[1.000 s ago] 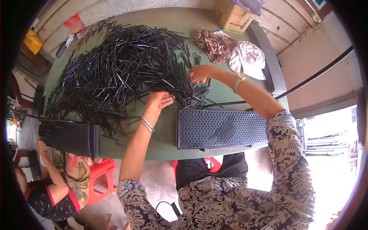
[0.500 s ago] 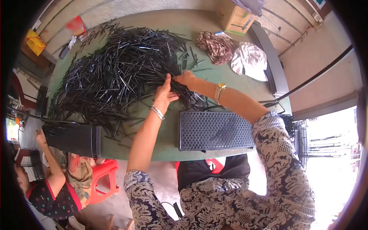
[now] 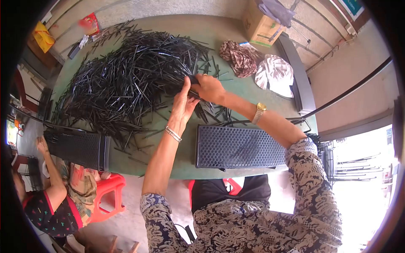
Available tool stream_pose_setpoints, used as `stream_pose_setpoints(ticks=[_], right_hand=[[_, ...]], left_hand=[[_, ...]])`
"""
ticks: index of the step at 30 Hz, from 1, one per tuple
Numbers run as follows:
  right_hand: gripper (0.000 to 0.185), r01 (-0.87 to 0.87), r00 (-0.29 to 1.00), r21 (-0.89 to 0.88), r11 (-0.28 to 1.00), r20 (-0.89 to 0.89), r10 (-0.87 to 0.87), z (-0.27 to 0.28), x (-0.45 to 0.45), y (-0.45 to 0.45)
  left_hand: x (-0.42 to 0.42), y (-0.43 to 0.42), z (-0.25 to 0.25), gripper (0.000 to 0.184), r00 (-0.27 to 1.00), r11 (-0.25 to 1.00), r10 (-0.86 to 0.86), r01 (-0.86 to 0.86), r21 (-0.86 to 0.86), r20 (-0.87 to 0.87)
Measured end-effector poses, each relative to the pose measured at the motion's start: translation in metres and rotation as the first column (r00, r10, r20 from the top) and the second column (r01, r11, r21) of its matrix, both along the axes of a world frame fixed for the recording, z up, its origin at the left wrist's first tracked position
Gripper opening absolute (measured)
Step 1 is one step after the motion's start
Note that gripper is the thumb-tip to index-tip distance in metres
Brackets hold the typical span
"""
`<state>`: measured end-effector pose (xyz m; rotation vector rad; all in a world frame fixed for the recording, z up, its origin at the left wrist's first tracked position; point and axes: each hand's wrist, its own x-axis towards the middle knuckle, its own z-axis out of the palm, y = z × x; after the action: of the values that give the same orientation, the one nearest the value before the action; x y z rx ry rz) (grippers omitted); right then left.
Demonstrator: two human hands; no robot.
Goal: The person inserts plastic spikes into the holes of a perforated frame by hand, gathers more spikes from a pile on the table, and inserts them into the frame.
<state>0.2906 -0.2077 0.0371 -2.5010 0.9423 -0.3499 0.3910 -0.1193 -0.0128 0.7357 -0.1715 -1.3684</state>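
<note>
A large heap of thin black sticks (image 3: 126, 84) covers the table's left and middle. At its right edge my two hands meet around a bunch of the same black sticks (image 3: 193, 80). My right hand (image 3: 210, 89) is closed on the bunch from the right, fingers curled over it. My left hand (image 3: 184, 107) presses against it from the near side, thumb upward and fingers bent under; the sticks partly hide its grip. Just nearer than my hands sits a black perforated box (image 3: 238, 147), its holed side facing up.
A brown patterned cloth (image 3: 239, 58) and a white one (image 3: 275, 72) lie at the right, near a cardboard box (image 3: 262, 24). To the left, a co-worker's hand (image 3: 42, 144) is at another perforated box (image 3: 78, 149). A red stool (image 3: 110, 198) stands below.
My right hand has turned and closed further over the bunch, its wrist moving right. My left hand has stayed beside it. The view has shifted slightly.
</note>
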Motion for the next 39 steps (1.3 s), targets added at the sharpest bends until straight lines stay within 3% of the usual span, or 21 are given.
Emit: stream_pose_setpoints(ticks=[3, 5, 10, 13, 14, 15, 16, 17, 18, 19, 20, 21, 22, 23, 25, 26, 28, 31, 36, 38, 39], right_hand=[[0.035, -0.061, 0.998, -0.166, 0.984, -0.021, 0.058, 0.001, -0.006, 0.021], [0.040, -0.054, 0.994, -0.463, 0.885, 0.060, 0.092, -0.003, -0.007, 0.031], [0.044, -0.116, 0.990, -0.515, 0.849, 0.010, 0.141, 0.010, -0.006, 0.048], [0.038, -0.258, 0.953, -0.242, 0.935, 0.097, 0.287, 0.026, -0.007, 0.033], [0.039, -0.201, 0.967, -0.135, 0.970, 0.132, 0.219, 0.026, -0.006, 0.023], [0.042, -0.146, 0.977, -0.022, 0.989, 0.157, 0.147, 0.032, -0.004, 0.019], [0.052, -0.067, 0.981, -0.169, 0.983, 0.169, 0.096, 0.028, 0.000, 0.014], [0.057, -0.110, 0.989, -0.067, 0.992, 0.095, 0.116, 0.032, 0.005, 0.005], [0.063, -0.142, 0.990, 0.039, 0.989, 0.023, 0.141, 0.038, 0.009, -0.002], [0.071, -0.196, 0.972, 0.392, 0.899, 0.197, 0.126, 0.038, 0.017, -0.001], [0.075, -0.187, 0.976, 0.479, 0.858, 0.188, 0.107, 0.039, 0.018, 0.000], [0.081, -0.177, 0.980, 0.561, 0.809, 0.179, 0.090, 0.051, 0.021, 0.007], [0.086, -0.348, 0.889, 0.529, 0.774, 0.450, 0.091, 0.033, 0.033, 0.009], [0.086, -0.338, 0.880, 0.550, 0.764, 0.472, 0.050, 0.020, 0.036, 0.002], [0.079, -0.398, 0.799, 0.615, 0.681, 0.597, -0.073, 0.021, 0.036, 0.019], [0.075, -0.363, 0.809, 0.690, 0.626, 0.566, -0.156, 0.026, 0.032, 0.034], [0.064, -0.260, 0.818, 0.802, 0.538, 0.479, -0.319, 0.021, 0.036, 0.045], [0.062, -0.186, 0.793, 0.868, 0.461, 0.410, -0.452, 0.012, 0.031, 0.058], [0.059, -0.260, 0.761, 0.852, 0.454, 0.470, -0.447, -0.002, 0.037, 0.054], [0.054, -0.232, 0.688, 0.784, 0.575, 0.550, -0.473, 0.004, 0.037, 0.063], [0.053, -0.275, 0.721, 0.757, 0.592, 0.570, -0.394, 0.007, 0.037, 0.061]], left_hand=[[0.003, -0.003, 0.007, 0.052, 0.999, 1.000, 0.027, -0.027, -0.001, -0.047], [0.003, -0.010, 0.002, 0.050, 0.995, 0.995, 0.094, -0.096, 0.033, 0.039], [-0.002, -0.006, 0.021, 0.036, 0.932, 0.932, 0.359, -0.361, 0.032, 0.055], [0.008, -0.008, 0.007, 0.034, 0.919, 0.921, 0.389, -0.389, 0.026, -0.060], [0.008, -0.007, 0.007, 0.034, 0.917, 0.919, 0.393, -0.392, 0.025, -0.061], [0.006, -0.003, 0.013, 0.032, 0.898, 0.898, 0.439, -0.439, 0.024, 0.002], [0.005, -0.003, 0.020, 0.030, 0.874, 0.876, 0.481, -0.483, 0.015, 0.066], [0.001, 0.005, 0.025, 0.026, 0.891, 0.902, 0.431, -0.429, -0.044, 0.139], [0.000, 0.003, 0.024, 0.024, 0.864, 0.888, 0.460, -0.451, -0.090, 0.207], [-0.001, 0.002, 0.022, 0.023, 0.831, 0.873, 0.487, -0.468, -0.136, 0.270], [-0.001, 0.006, 0.020, 0.028, 0.806, 0.907, 0.420, -0.382, -0.176, 0.417], [0.000, 0.004, 0.017, 0.033, 0.661, 0.879, 0.464, -0.425, -0.214, 0.591], [0.003, 0.001, 0.010, 0.038, 0.478, 0.848, 0.486, -0.459, -0.264, 0.732], [0.007, 0.000, 0.002, 0.049, 0.357, 0.834, 0.510, -0.428, -0.348, 0.783], [0.004, 0.020, 0.029, 0.054, 0.235, 0.866, 0.326, -0.464, -0.189, 0.916], [0.010, 0.020, 0.012, 0.060, 0.244, 0.882, 0.314, -0.432, -0.187, 0.917], [0.008, 0.027, -0.003, 0.065, 0.030, 0.880, 0.146, -0.460, -0.116, 0.989], [0.006, 0.038, -0.012, 0.064, 0.068, 0.887, 0.055, -0.461, -0.018, 0.996], [-0.004, 0.031, -0.017, 0.070, 0.176, 0.894, -0.068, -0.426, 0.139, 0.982], [-0.006, 0.020, -0.042, 0.071, 0.245, 0.894, 0.140, -0.448, -0.016, 0.959], [-0.006, 0.012, -0.048, 0.068, 0.396, 0.872, 0.403, -0.441, -0.214, 0.825]])
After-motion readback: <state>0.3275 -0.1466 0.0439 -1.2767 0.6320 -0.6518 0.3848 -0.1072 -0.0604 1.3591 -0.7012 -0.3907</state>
